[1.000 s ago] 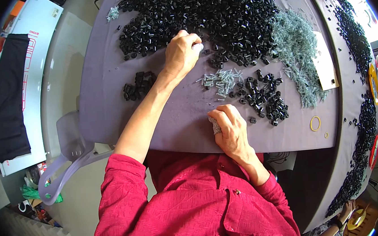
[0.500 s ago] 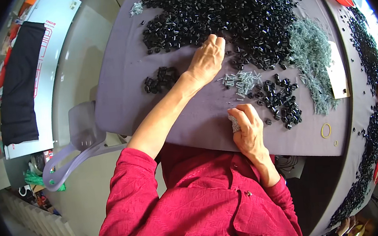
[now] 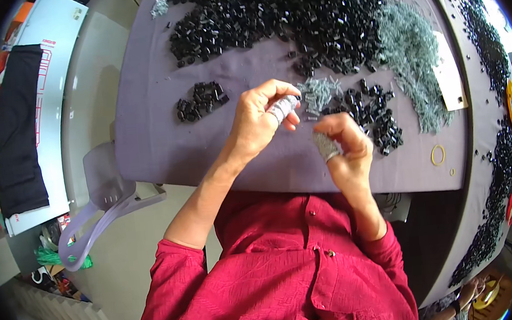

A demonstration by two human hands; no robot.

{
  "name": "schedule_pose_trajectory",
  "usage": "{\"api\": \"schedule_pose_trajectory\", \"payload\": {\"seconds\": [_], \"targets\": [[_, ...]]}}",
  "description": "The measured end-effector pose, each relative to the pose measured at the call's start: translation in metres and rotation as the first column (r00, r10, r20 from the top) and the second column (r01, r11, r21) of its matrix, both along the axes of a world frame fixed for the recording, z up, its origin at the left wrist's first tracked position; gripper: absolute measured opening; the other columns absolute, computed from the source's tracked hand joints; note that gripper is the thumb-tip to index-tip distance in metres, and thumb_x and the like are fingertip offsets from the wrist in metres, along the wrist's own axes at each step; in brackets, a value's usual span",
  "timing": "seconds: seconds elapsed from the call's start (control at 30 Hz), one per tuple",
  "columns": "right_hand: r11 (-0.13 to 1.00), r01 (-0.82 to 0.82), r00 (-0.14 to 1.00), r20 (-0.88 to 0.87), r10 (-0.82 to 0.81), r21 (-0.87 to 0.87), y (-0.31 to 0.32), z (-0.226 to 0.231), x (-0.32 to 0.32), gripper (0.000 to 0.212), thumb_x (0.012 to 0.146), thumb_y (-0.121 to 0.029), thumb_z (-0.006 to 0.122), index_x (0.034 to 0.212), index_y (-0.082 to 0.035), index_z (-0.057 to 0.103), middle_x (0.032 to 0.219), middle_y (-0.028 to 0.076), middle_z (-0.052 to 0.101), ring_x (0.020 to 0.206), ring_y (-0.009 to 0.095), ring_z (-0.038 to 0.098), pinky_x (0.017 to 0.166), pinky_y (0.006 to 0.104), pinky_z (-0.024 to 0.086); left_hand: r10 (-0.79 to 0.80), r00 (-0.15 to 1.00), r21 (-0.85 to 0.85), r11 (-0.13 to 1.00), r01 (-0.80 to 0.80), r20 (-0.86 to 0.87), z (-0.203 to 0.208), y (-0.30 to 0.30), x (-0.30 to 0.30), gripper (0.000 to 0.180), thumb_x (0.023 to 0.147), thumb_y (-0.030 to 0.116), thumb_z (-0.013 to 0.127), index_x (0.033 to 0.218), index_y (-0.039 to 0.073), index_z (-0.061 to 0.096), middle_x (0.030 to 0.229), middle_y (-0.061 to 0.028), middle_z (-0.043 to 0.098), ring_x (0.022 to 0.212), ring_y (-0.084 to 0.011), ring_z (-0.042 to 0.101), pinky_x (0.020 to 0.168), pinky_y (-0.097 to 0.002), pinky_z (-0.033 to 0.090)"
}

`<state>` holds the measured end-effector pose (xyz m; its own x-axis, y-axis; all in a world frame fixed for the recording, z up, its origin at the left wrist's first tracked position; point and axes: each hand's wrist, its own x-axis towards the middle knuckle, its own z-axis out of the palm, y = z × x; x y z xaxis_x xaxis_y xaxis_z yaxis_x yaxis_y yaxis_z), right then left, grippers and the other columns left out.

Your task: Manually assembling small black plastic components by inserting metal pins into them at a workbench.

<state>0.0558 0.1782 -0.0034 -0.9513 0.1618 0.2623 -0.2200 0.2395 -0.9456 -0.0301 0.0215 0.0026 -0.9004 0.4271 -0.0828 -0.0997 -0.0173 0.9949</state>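
My left hand (image 3: 253, 119) is closed above the near part of the table, its thumb wrapped in whitish tape. A small black plastic piece (image 3: 298, 98) shows at its fingertips. To its right my right hand (image 3: 352, 154) is closed too, thumb taped and fingers curled against it; whatever it grips is too small or blurred to make out. Just beyond both hands lies a little heap of silver screw-like pins (image 3: 319, 91). Small black piece clusters lie on either side, one left (image 3: 201, 101) and one right (image 3: 380, 115).
A big pile of black pieces (image 3: 279, 11) covers the far table (image 3: 155, 126), with a mound of silver pins (image 3: 412, 61) on its right. A yellow rubber band (image 3: 437, 155) lies near the right corner. A lilac plastic chair (image 3: 108, 179) stands left. Another person's hand (image 3: 471, 292) shows lower right.
My left hand has come back from the edge of the big black pile toward my right hand, with a black piece at its fingertips. My right hand has lifted slightly and shifted right.
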Motion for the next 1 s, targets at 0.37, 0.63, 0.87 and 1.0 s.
{"api": "schedule_pose_trajectory", "payload": {"seconds": [0.37, 0.63, 0.87, 1.0], "targets": [[0.988, 0.018, 0.994, 0.107, -0.001, -0.152, 0.0, -0.001, -0.005, 0.023, 0.072, 0.012, 0.061, 0.089, -0.003, 0.062, 0.082, 0.005, 0.061, 0.074, 0.013, 0.061, 0.069, 0.0251, 0.049, -0.049, 0.997, 0.05, 0.998, 0.046, 0.063, -0.007, 0.002, 0.037, 0.02, 0.087, -0.007, 0.049, 0.102, 0.0, 0.061, 0.084, -0.0069, 0.064, 0.066, -0.0116, 0.061, 0.058, -0.024, 0.052], [0.977, -0.074, 0.995, 0.08, 0.058, 0.201, 0.003, 0.007, 0.0, 0.025, 0.069, 0.013, 0.06, 0.089, -0.003, 0.062, 0.083, 0.007, 0.063, 0.074, 0.019, 0.064, 0.067, 0.0279, 0.05, -0.047, 0.999, -0.185, 0.982, 0.042, -0.021, -0.01, -0.001, 0.047, 0.02, 0.086, -0.008, 0.05, 0.1, 0.0, 0.062, 0.077, -0.0025, 0.063, 0.063, -0.0074, 0.058, 0.058, -0.022, 0.049], [0.968, -0.122, 0.979, 0.19, 0.08, 0.22, 0.001, 0.005, 0.002, 0.028, 0.066, 0.013, 0.058, 0.089, -0.002, 0.06, 0.082, 0.009, 0.065, 0.076, 0.022, 0.065, 0.066, 0.0295, 0.05, -0.072, 0.997, -0.15, 0.986, 0.068, -0.021, -0.016, -0.004, 0.052, 0.032, 0.075, -0.017, 0.045, 0.096, -0.002, 0.063, 0.087, -0.0063, 0.064, 0.065, -0.0096, 0.061, 0.056, -0.0229, 0.05], [0.99, -0.095, 0.97, 0.235, 0.067, 0.108, -0.003, 0.002, 0.003, 0.027, 0.067, 0.013, 0.059, 0.089, -0.002, 0.059, 0.083, 0.01, 0.066, 0.076, 0.021, 0.066, 0.065, 0.0284, 0.05, -0.054, 0.999, -0.162, 0.985, 0.053, -0.002, -0.013, -0.006, 0.053, 0.025, 0.081, -0.012, 0.05, 0.099, 0.001, 0.063, 0.08, -0.0034, 0.063, 0.063, -0.0074, 0.057, 0.057, -0.0215, 0.048]]}}
